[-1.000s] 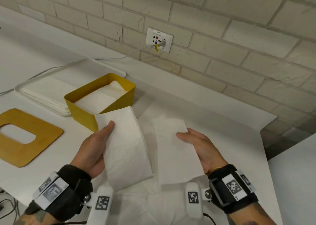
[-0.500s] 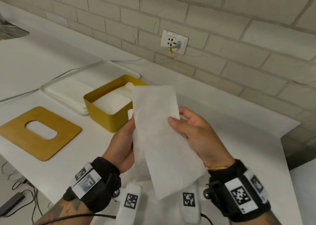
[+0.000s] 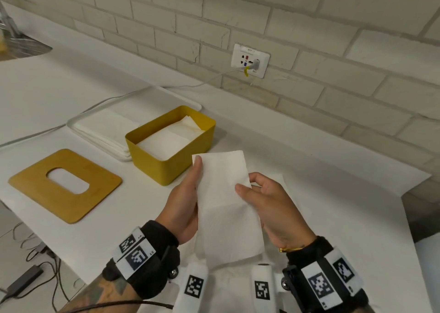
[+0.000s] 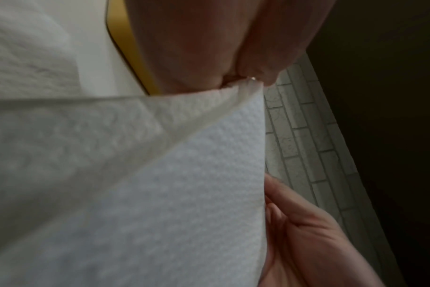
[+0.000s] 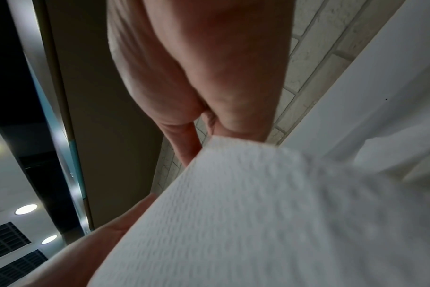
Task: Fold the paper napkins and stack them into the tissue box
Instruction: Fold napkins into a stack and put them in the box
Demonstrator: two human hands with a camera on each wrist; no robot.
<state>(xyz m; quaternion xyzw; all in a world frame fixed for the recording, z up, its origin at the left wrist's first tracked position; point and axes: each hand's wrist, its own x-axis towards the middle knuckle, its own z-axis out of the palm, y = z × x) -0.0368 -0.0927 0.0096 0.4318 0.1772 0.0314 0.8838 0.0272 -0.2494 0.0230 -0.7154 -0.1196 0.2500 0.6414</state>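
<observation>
White countertop (image 3: 333, 193), brick wall (image 3: 309, 15), perhaps tiled.

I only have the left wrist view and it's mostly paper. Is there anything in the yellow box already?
Observer: Yes, the yellow box already holds white folded napkins.
Operator: Is the lid on?
Observer: No, the wooden lid lies flat on the table, left of the box.
Operator: Who holds the napkin now?
Observer: Both. The left hand holds the napkin at its left edge, and the right hand pinches its right edge.
</observation>
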